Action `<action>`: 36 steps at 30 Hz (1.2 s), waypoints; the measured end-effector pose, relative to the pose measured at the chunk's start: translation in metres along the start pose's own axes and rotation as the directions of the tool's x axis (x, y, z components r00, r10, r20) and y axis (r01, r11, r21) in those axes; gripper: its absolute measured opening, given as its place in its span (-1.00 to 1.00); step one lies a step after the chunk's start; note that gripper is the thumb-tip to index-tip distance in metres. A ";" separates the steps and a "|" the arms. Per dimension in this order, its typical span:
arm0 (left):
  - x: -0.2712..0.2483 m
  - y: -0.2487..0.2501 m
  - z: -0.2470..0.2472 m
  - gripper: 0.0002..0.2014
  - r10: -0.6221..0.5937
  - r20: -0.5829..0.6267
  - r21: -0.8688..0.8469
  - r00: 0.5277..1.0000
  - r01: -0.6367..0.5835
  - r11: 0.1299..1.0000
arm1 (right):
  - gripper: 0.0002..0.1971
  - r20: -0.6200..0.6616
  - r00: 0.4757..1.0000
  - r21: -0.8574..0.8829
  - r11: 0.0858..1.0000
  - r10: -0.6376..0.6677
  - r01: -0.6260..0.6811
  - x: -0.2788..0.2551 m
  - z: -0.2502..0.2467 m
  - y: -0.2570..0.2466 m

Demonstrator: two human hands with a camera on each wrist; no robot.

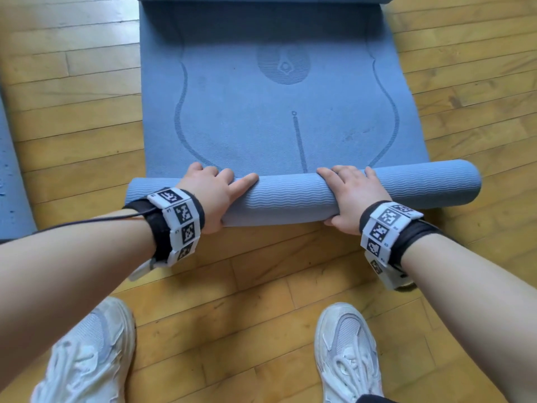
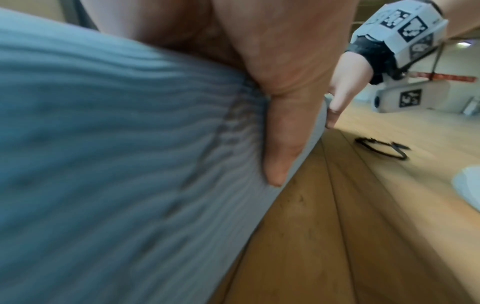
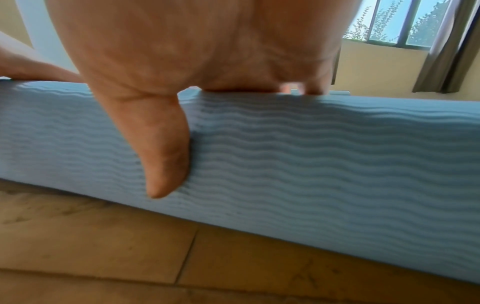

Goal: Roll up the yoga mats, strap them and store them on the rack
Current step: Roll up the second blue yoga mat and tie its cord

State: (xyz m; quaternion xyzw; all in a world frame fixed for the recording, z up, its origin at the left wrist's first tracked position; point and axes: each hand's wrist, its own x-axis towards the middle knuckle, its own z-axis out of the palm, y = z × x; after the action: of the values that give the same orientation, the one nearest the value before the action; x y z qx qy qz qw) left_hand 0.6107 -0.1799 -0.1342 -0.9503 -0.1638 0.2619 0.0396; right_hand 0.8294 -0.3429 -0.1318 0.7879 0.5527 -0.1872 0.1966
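Nearest the camera, two white sneakers, one on the left [image 1: 87, 353] and one on the right [image 1: 348, 353], stood on the wooden floor [image 1: 247, 301]. Beyond them both forearms reached forward, each wrist wrapped in a black band carrying white blocks printed with black square codes.

The left hand [image 1: 213, 196] lay over the rolled part of the blue yoga mat [image 1: 290, 196], palm down on its wavy ribbed surface, fingers curved over the top toward the far side and thumb pressed against the near face, as the left wrist view showed [image 2: 283, 127]. The right hand [image 1: 353, 196] gripped the roll the same way a little to the right of centre, fingers draped over the crest and thumb [image 3: 161, 144] flat on the near side. The roll lay across the floor, its right end sticking out past the mat's edge.

Beyond the roll the unrolled stretch of the mat [image 1: 247, 112] lay flat on the floor, marked with curved outlines, a centre line and an oval emblem; its far end curled up at the top of the head view.

At the left edge another blue mat [image 1: 11, 184] lay on the floor. In the left wrist view a black strap [image 2: 381, 148] lay on the boards, well apart from the roll. A window [image 3: 394, 22] with grey curtains showed in the right wrist view.
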 end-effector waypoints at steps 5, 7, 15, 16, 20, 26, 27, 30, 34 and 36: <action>0.006 -0.003 0.003 0.01 -0.042 0.038 -0.083 0.998 0.045 0.996 | 0.03 0.011 1.000 0.019 1.000 -0.015 0.015 0.012 -0.005 0.003; 0.006 -0.001 0.003 0.03 -0.069 0.051 -0.106 0.996 0.074 0.992 | 0.05 0.039 0.998 0.026 0.999 -0.043 0.042 0.015 -0.009 0.005; 0.012 -0.006 -0.005 0.08 -0.095 0.136 -0.209 0.986 0.122 0.970 | -0.33 -0.099 0.951 0.397 0.888 0.294 -0.234 0.026 -0.008 0.020; 0.012 -0.005 -0.005 0.09 -0.104 0.130 -0.206 0.986 0.130 0.970 | -0.37 -0.084 0.953 0.313 0.915 0.293 -0.254 0.025 -0.004 0.019; 0.003 0.018 -0.002 0.08 -0.193 0.036 -0.251 0.981 0.196 0.948 | -0.38 -0.060 0.954 0.257 0.928 0.292 -0.268 0.031 0.001 0.017; 0.018 0.026 -0.006 0.18 -0.215 0.026 -0.150 0.976 0.217 0.965 | -0.39 -0.078 0.939 0.281 0.911 0.336 -0.302 0.050 -0.011 0.016; 0.022 0.021 -0.008 0.15 -0.195 0.014 -0.146 0.981 0.195 0.970 | -0.40 -0.085 0.937 0.302 0.905 0.338 -0.299 0.052 -0.014 0.016; 0.029 0.006 -0.017 0.01 -0.119 0.029 -0.151 0.992 0.122 0.981 | -0.47 -0.115 0.960 0.280 0.935 0.256 -0.216 0.052 -0.019 0.018; 0.015 -0.003 -0.019 -0.10 -0.081 0.056 -0.159 0.995 0.089 0.983 | -0.44 -0.121 0.977 0.203 0.968 0.176 -0.149 0.041 -0.015 0.006; 0.002 -0.002 -0.010 -0.09 -0.063 0.073 -0.131 0.995 0.072 0.989 | -0.45 -0.152 0.976 0.184 0.975 0.156 -0.127 0.030 -0.004 -0.005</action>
State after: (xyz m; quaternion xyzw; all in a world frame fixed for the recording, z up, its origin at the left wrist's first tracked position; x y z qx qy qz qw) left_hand 0.6164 -0.1771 -0.1262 -0.9352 -0.2141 0.2814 -0.0208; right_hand 0.8346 -0.3152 -0.1445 0.8523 0.4910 -0.1540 0.0937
